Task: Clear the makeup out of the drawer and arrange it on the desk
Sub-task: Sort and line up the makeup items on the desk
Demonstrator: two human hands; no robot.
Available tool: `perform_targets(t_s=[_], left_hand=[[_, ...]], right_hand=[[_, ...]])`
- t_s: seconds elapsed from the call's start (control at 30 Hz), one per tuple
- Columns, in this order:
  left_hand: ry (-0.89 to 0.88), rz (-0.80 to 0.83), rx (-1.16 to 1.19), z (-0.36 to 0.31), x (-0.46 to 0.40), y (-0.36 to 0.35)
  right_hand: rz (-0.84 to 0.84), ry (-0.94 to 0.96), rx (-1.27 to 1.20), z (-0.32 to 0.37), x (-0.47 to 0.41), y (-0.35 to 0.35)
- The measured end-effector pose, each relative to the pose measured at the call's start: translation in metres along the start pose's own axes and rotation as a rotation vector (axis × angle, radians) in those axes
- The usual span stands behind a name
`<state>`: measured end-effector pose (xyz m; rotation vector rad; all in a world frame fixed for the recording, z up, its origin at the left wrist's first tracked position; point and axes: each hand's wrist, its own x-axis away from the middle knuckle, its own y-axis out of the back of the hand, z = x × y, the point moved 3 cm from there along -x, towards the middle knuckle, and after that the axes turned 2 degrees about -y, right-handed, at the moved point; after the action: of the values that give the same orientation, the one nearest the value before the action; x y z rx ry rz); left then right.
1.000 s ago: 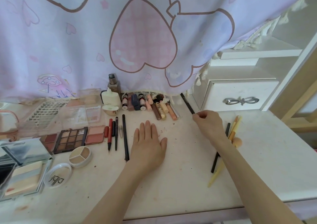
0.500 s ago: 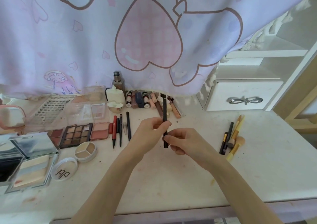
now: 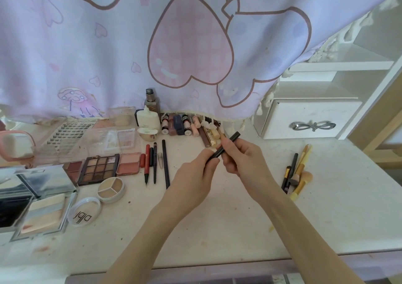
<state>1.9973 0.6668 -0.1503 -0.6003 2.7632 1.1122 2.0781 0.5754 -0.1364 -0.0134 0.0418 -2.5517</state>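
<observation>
A thin black makeup pen (image 3: 233, 136) is held slanted above the middle of the desk (image 3: 348, 218), its upper end pointing up and right. My right hand (image 3: 241, 155) grips its middle, and my left hand (image 3: 195, 175) pinches its lower end. Pencils and liners (image 3: 154, 162) lie in a row to the left. Small tubes and bottles (image 3: 185, 124) line the back edge under the curtain. Eyeshadow and blush palettes (image 3: 100, 166), a round three-part compact (image 3: 111, 188) and its lid (image 3: 83, 212) lie further left. Brushes (image 3: 298, 170) lie to the right.
A pink and lilac curtain (image 3: 174, 44) hangs over the back of the desk. A small white drawer (image 3: 309, 118) with a bow handle stands at the back right, shut. Mirrored powder cases (image 3: 37, 199) and clear lash boxes (image 3: 69, 136) fill the left side.
My right hand brought the black pen from the back to the middle, where my left hand rose off the desk to take its end. The pen has tilted from upright to slanted.
</observation>
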Motion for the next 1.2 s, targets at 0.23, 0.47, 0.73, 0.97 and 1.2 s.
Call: perform_targets(t_s=[0.23,0.47,0.73,0.97,1.2], left_hand=[[0.139,0.148,0.078,0.012,0.002,0.004],[0.321,0.124,-0.043,0.042,-0.014,0.037],[0.422,0.021,-0.379,0.060,-0.040,0.039],[0.414,-0.129,-0.377,0.063,-0.051,0.040],[0.413,-0.175,-0.432,0.074,-0.053,0.040]], right_hand=[[0.013,0.003,-0.012,0.003,-0.012,0.002],[-0.108,-0.124,-0.009,-0.007,-0.041,0.004],[0.160,-0.198,0.646,-0.030,-0.066,-0.039],[0.149,-0.213,0.671,-0.030,-0.073,-0.049],[0.131,-0.188,0.719,-0.032,-0.076,-0.053]])
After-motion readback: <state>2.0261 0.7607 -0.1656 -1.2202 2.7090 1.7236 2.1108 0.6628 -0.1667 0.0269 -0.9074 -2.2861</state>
